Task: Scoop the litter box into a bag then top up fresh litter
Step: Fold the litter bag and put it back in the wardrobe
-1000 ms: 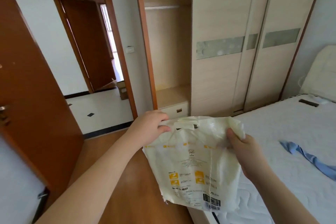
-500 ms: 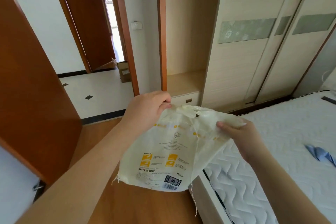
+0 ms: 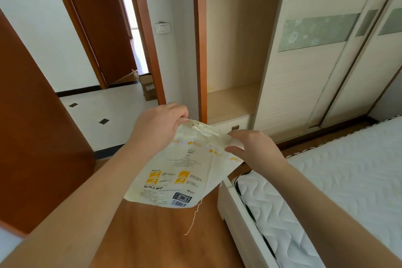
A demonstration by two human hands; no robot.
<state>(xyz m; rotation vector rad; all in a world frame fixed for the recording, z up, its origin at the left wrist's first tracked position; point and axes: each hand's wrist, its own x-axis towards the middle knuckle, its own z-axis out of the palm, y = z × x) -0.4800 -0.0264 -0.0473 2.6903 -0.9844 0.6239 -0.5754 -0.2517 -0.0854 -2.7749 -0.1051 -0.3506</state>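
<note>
An empty white litter bag (image 3: 180, 172) with yellow squares, black print and a barcode hangs flat in front of me over the wooden floor. My left hand (image 3: 158, 125) pinches its top left corner. My right hand (image 3: 253, 149) grips the top right edge, thumb on the front of the bag. A loose thread dangles from the bag's lower right corner. No litter box or scoop is in view.
A white bed with a quilted mattress (image 3: 339, 180) fills the right. A pale wardrobe (image 3: 309, 76) with sliding doors and an open shelf stands ahead. An open brown door (image 3: 32, 126) is at left. Through the doorway lie a tiled floor (image 3: 108, 106) and a cardboard box (image 3: 148, 85).
The view has swung left and down, away from the bed. Both hands have lowered the bag and tilted it, its bottom edge swinging toward the left.
</note>
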